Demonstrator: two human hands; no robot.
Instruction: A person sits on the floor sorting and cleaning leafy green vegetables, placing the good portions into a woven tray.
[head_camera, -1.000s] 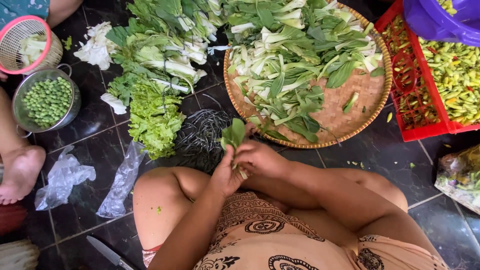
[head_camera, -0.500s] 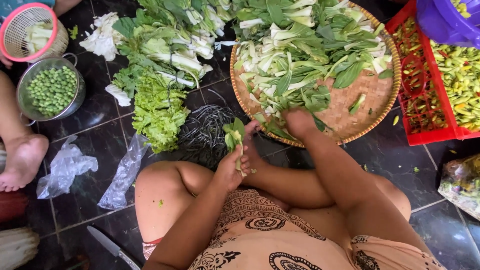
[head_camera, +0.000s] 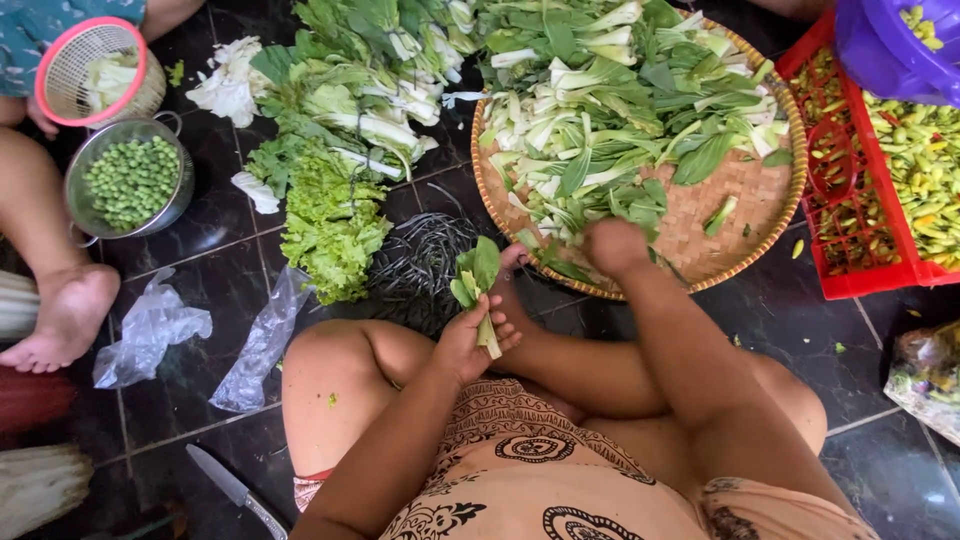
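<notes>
Fingers of the left hand (head_camera: 468, 335) are clenched around a small leafy green stalk (head_camera: 478, 285), held upright above the person's knee, its pale stem end poking out below the palm. Right-hand fingers (head_camera: 612, 245) curl down onto the cut greens (head_camera: 600, 130) at the near edge of the round woven tray (head_camera: 740, 200); whether they grip anything there I cannot tell, since the hand is blurred. The tray lies on the dark tiled floor (head_camera: 220, 250), just beyond the person's crossed legs. Left of it lie a heap of uncut leafy greens (head_camera: 350, 90), a frilly lettuce (head_camera: 330, 225) and a bundle of dark long beans (head_camera: 420, 265). Farther left stand a metal bowl of green peas (head_camera: 130, 180) and a pink-rimmed strainer (head_camera: 95, 70), beside another person's bare foot (head_camera: 60, 320). A red crate of chillies (head_camera: 890, 170) sits at the right, and a knife (head_camera: 235, 490) lies near left on the floor.
</notes>
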